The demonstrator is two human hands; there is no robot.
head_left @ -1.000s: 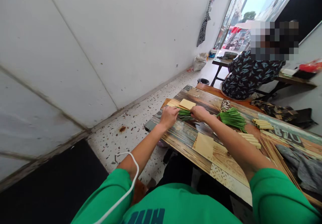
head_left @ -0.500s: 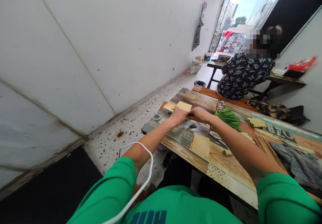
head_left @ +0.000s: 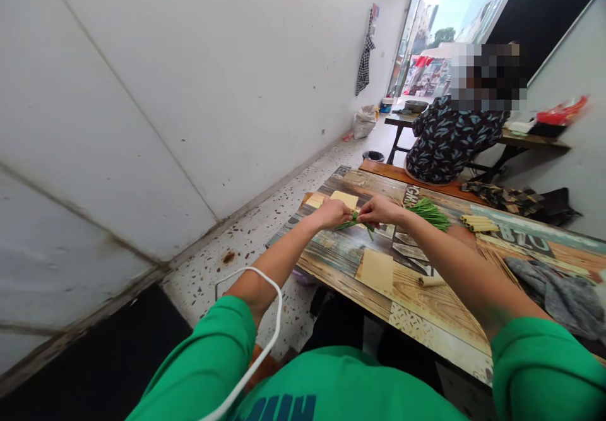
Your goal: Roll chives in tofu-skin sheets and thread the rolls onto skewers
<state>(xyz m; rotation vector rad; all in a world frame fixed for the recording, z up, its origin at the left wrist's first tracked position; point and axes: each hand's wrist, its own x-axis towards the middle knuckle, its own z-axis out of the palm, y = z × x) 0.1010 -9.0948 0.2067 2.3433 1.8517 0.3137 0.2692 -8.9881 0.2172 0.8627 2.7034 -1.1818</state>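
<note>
Above the far left part of the table (head_left: 331, 250), my left hand (head_left: 334, 213) is closed on a small bunch of green chives (head_left: 354, 218). Opposite it, my right hand (head_left: 380, 211) pinches the same bunch, and some green ends hang below the fingers. Just behind my hands lies a pale yellow tofu sheet (head_left: 344, 198). Another tofu sheet (head_left: 377, 269) lies nearer to me. A larger pile of chives (head_left: 430, 214) is to the right of my right hand. Under my right forearm shows a rolled tofu sheet (head_left: 430, 281).
Several tofu rolls (head_left: 480, 223) are stacked farther right, near thin wooden skewers (head_left: 499, 263) and a grey cloth (head_left: 556, 291). Beyond the table, a person (head_left: 454, 134) in a patterned top sits on a wooden bench (head_left: 388, 170). A white cable (head_left: 279, 314) loops by my left arm.
My hands have drawn slightly apart, and the chives between them show more clearly, with ends now hanging down. The right hand has turned a little. The view has shifted slightly.
</note>
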